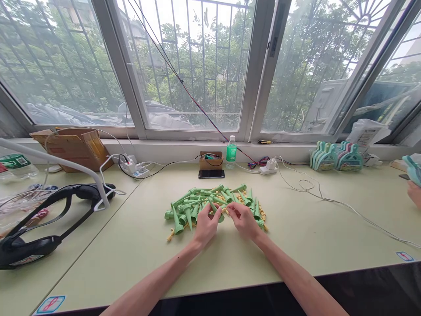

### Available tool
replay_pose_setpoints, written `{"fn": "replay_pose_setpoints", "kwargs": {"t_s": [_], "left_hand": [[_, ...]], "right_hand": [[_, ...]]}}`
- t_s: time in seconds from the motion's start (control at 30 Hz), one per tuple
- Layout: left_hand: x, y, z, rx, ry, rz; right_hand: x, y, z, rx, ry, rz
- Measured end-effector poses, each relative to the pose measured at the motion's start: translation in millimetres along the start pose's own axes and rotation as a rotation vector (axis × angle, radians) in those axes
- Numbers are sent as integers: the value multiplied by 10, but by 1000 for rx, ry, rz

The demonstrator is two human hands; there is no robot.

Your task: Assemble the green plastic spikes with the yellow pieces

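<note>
A heap of green plastic spikes [188, 211], each a pointed cone with a wider collar, lies on the table in front of me. Small yellow plastic pieces [262, 214] are mixed in and scattered at its edges. My left hand [207, 224] is closed around one green spike [212, 205] at the near side of the heap. Close beside it, my right hand [242, 218] pinches a small yellow piece [225, 211] against or near that spike. The fingers partly cover both parts, so whether they touch cannot be made out.
Behind the heap are a phone [211, 174], a small cardboard box [210, 162] and a water bottle [231, 152]. A white cable [320, 196] crosses the right side. A black headset-like frame [62, 206] lies left. Another person's hand [414, 193] shows at the right edge.
</note>
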State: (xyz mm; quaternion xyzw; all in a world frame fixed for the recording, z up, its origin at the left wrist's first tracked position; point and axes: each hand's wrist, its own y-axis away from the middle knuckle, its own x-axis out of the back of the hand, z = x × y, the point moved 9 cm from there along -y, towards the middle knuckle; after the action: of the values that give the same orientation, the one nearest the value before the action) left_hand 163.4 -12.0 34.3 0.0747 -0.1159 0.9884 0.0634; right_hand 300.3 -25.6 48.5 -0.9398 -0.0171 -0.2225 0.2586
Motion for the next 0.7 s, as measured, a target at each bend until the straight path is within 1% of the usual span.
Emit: {"fn": "replay_pose_setpoints", "kwargs": {"t_s": [0.43,0.7], "left_hand": [[-51,17,22,1,17,-46],[-57,27,77,-42,7,-48]], "right_hand": [[-7,2,-15,6,-2,-6],[-35,11,-12,18,-12,-10]]}}
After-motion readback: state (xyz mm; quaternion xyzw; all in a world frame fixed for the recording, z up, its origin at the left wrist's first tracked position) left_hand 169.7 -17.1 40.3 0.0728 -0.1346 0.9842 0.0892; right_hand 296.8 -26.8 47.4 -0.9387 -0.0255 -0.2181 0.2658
